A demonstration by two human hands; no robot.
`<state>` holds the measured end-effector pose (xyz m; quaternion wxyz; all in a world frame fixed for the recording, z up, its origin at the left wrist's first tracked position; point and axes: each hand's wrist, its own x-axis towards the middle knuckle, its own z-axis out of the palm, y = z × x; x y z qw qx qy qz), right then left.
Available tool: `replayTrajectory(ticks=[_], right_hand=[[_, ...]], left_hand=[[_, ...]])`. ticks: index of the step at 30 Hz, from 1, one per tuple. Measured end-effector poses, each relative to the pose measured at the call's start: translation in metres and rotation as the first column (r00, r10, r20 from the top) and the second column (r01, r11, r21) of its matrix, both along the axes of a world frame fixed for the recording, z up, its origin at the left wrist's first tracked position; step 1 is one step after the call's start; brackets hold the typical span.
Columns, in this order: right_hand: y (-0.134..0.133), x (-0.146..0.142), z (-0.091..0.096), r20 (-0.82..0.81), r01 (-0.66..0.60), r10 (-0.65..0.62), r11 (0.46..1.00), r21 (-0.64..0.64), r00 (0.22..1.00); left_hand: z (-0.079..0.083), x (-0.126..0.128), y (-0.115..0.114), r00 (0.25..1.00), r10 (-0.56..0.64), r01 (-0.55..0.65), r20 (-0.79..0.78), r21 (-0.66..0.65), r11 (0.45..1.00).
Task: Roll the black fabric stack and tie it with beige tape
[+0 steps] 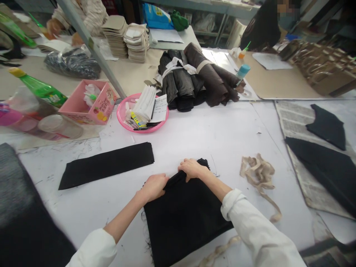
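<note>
The cloth [186, 222] is plain black; the strip [108, 165] is likewise black. The sleeves [250, 218] are white. The loose tape [258, 172] is beige. The basket [120, 116] is pink; the box [101, 107], pink with printed lettering.

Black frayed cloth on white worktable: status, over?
Left hand, right hand gripping far edge of black frayed cloth. Cloth laid on white worktable. Crumpled beige fabric strip right of it, another at near edge.
</note>
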<state>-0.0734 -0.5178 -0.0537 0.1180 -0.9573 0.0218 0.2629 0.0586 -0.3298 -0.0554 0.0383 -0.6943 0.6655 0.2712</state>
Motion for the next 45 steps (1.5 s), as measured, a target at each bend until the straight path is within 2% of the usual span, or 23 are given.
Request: replayTrajectory(ticks=[4,9,14,18,22,26,30,33,35,37,39,42,45], right_hand=[[0.005,-0.007,0.009,-0.04,-0.054,0.055,0.998,0.025,0.998],[0.028,-0.048,0.018,0.166,-0.06,0.08,0.991,-0.121,0.983],[0.061,-0.084,0.002,0.378,0.108,0.004,0.955,-0.275,0.926],[0.084,-0.101,-0.016,0.494,0.228,-0.047,0.922,-0.313,0.868],[0.101,-0.115,-0.03,0.53,0.301,-0.1,0.902,-0.309,0.842],[0.109,-0.124,-0.024,0.489,0.306,-0.175,0.93,-0.203,0.855],[0.097,-0.122,0.001,0.378,0.328,-0.331,0.942,0.073,0.865],[0.071,-0.111,0.013,0.285,0.336,-0.412,0.9,0.279,0.865],[0.052,-0.096,0.014,0.201,0.343,-0.424,0.876,0.34,0.883],[0.038,-0.079,0.011,0.134,0.327,-0.384,0.89,0.317,0.914],[0.033,-0.064,0.006,0.105,0.253,-0.287,0.932,0.259,0.952],[0.038,-0.054,-0.002,0.072,0.098,-0.116,0.973,0.21,0.991],[0.051,-0.059,-0.004,0.054,0.056,-0.064,0.988,0.141,0.996]], left_hand=[[0.013,-0.013,0.008,0.998,-0.015,0.019,0.057,-0.07,0.997],[0.021,-0.042,0.021,0.983,0.039,-0.008,0.181,-0.169,0.986],[0.002,-0.074,0.044,0.907,0.121,0.013,0.403,-0.313,0.95],[-0.018,-0.082,0.062,0.872,0.165,0.019,0.461,-0.368,0.93],[-0.028,-0.083,0.074,0.868,0.173,0.04,0.466,-0.413,0.91],[-0.031,-0.087,0.082,0.859,0.171,0.069,0.482,-0.441,0.895],[-0.032,-0.09,0.086,0.858,0.159,0.076,0.489,-0.427,0.901],[-0.034,-0.091,0.088,0.853,0.158,0.084,0.498,-0.428,0.9],[-0.034,-0.091,0.088,0.849,0.154,0.095,0.506,-0.432,0.897],[-0.034,-0.091,0.089,0.848,0.152,0.101,0.507,-0.437,0.894],[-0.034,-0.092,0.09,0.855,0.153,0.096,0.496,-0.441,0.892],[-0.034,-0.092,0.091,0.863,0.156,0.088,0.48,-0.447,0.89],[-0.035,-0.093,0.094,0.863,0.154,0.09,0.482,-0.446,0.89]])
